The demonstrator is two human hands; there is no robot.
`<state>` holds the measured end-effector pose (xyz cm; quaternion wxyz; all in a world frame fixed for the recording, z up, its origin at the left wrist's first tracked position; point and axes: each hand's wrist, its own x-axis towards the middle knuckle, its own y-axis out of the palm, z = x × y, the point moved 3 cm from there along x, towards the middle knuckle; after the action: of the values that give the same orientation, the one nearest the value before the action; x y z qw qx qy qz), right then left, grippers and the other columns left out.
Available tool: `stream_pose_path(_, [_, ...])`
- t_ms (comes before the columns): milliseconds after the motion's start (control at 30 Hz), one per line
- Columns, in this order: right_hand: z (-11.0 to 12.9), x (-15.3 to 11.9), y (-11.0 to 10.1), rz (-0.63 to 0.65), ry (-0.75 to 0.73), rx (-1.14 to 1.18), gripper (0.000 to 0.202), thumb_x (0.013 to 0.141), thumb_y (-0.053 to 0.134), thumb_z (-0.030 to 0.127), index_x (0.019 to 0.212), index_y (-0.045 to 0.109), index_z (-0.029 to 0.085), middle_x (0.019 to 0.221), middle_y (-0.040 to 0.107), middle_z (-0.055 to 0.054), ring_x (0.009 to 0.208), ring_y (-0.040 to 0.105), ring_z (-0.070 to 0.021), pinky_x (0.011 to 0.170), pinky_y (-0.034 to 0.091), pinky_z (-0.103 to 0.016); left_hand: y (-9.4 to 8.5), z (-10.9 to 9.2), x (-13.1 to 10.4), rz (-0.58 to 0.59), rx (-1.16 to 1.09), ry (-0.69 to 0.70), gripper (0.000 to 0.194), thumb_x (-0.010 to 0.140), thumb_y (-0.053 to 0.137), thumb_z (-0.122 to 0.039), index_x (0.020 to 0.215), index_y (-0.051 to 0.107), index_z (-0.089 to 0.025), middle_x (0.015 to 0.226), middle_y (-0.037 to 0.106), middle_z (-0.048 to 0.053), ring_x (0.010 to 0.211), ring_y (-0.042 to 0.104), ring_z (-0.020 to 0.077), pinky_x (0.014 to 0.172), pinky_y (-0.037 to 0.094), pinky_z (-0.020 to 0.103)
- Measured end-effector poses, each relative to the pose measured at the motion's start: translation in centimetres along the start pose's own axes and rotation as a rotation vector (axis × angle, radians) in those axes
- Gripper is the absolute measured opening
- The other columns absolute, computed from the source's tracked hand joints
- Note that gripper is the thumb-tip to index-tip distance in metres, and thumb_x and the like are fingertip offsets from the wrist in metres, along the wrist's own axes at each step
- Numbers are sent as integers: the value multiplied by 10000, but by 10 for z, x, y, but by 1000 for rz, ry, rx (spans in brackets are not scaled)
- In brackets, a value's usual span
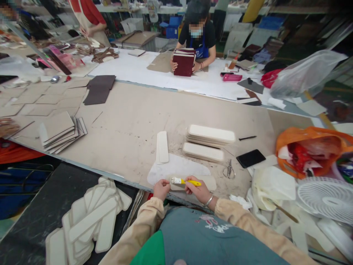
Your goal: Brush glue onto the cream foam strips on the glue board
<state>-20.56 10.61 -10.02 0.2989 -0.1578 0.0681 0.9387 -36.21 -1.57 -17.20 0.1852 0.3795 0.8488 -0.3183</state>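
Note:
In the head view, my right hand (pixel 199 188) is closed around the yellow handle of a paintbrush (pixel 190 182). Its pale bristles rest on or just over a light, round-ended strip (pixel 207 183) at the table's near edge. My left hand (pixel 161 189) pinches the left end of that strip with thumb and finger. Beneath the strip lies a whitish sheet (pixel 179 165). Narrow white pieces (pixel 162 147) lie just beyond the sheet. Two stacks of rounded strips, a farther stack (pixel 211 134) and a nearer stack (pixel 203 151), sit to the right.
Scissors (pixel 229 171), a black phone (pixel 250 158), an orange bag (pixel 284 147) and a white fan (pixel 328 198) are on the right. Many loose strips (pixel 93 217) lie on a black surface at lower left. Across the table a co-worker (pixel 211 48) holds dark red pieces (pixel 183 64).

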Motion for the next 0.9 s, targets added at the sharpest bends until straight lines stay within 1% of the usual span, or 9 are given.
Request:
stream_pose_path(167, [-6, 4, 5, -15, 15, -31, 251, 816, 474, 419, 910, 548, 198, 608, 612, 29, 487, 570, -103, 491, 482, -213, 0, 0, 1, 15, 7, 1, 125, 648, 546, -118, 771, 567, -134, 536, 582, -30, 459, 516, 81, 482, 409, 185])
stream_pose_path(300, [-9, 0, -4, -67, 23, -56, 228, 815, 474, 403, 879, 556, 200, 592, 604, 34, 479, 567, -101, 476, 473, -202, -2, 0, 2, 14, 39, 10, 144, 634, 536, -125, 773, 573, -136, 538, 583, -27, 481, 536, 95, 499, 411, 197])
stream_pose_path(467, [-11, -15, -34, -184, 39, -71, 223, 809, 481, 396, 871, 561, 197, 578, 602, 29, 468, 557, -108, 468, 462, -203, -2, 1, 1, 8, 72, 24, 125, 636, 538, -169, 753, 575, -147, 534, 589, -23, 501, 547, 104, 520, 413, 206])
stream_pose_path(667, [-15, -42, -79, -343, 64, -125, 243, 810, 480, 418, 880, 560, 199, 593, 603, 14, 495, 565, -132, 490, 466, -228, -2, 2, 0, 14, 90, 15, 159, 639, 548, -233, 773, 573, -151, 528, 598, -18, 496, 557, 119, 522, 424, 221])
stream_pose_path(800, [-19, -59, -109, -456, 81, -155, 258, 806, 482, 440, 874, 546, 199, 588, 597, 11, 488, 559, -138, 474, 454, -234, -3, 3, 1, 15, 92, 12, 168, 644, 549, -262, 772, 575, -157, 532, 605, -16, 504, 569, 130, 524, 429, 230])
stream_pose_path(900, [-18, -70, -121, -508, 79, -236, 265, 818, 468, 445, 867, 548, 197, 578, 592, 15, 476, 555, -136, 474, 448, -235, -3, 3, 1, 8, 79, 12, 162, 642, 550, -255, 772, 571, -159, 513, 591, -26, 493, 566, 130, 518, 429, 229])
